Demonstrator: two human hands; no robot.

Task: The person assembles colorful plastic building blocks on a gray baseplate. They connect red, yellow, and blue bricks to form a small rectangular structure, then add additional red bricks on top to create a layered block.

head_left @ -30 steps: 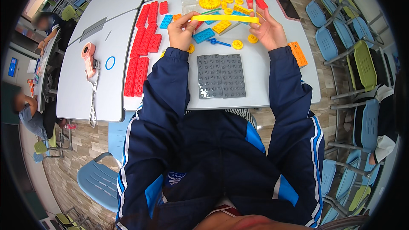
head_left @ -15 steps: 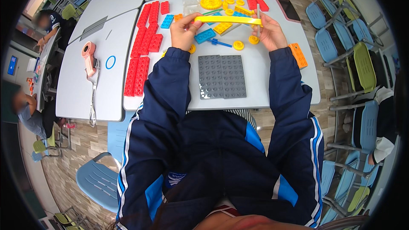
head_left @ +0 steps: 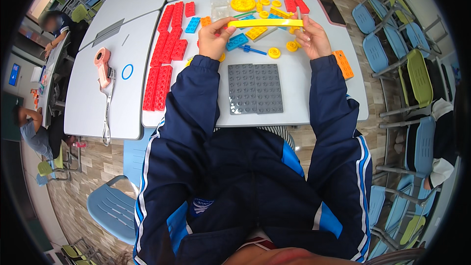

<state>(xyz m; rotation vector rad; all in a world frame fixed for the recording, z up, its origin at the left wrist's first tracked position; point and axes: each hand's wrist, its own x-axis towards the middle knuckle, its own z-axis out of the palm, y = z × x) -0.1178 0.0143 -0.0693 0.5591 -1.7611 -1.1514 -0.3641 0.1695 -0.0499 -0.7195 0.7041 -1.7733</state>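
Observation:
A long yellow beam [head_left: 265, 22] spans the gap between my two hands, held up over the far part of the table. My left hand [head_left: 215, 38] pinches its left end. At the right end my right hand [head_left: 315, 38] has its fingers closed on a thin grey rod [head_left: 299, 13], which stands across the beam's tip. Whether the rod passes through the beam I cannot tell. Beneath the beam lie a blue brick [head_left: 238, 42], a yellow brick [head_left: 256, 33] and a blue piece with a shaft [head_left: 252, 49]. Nearer me rests a dark grey studded plate [head_left: 255, 89].
Red bricks [head_left: 166, 46] line the table's left side. Yellow wheels [head_left: 274, 52] and a big yellow gear [head_left: 243, 3] lie around the middle. An orange brick [head_left: 343, 65] and a phone [head_left: 330, 10] are at the right. A pink handheld fan [head_left: 102, 64] lies on the left table.
The grey rod shows less of its length below the beam, and my right fingers have shifted on it. The beam has moved slightly right.

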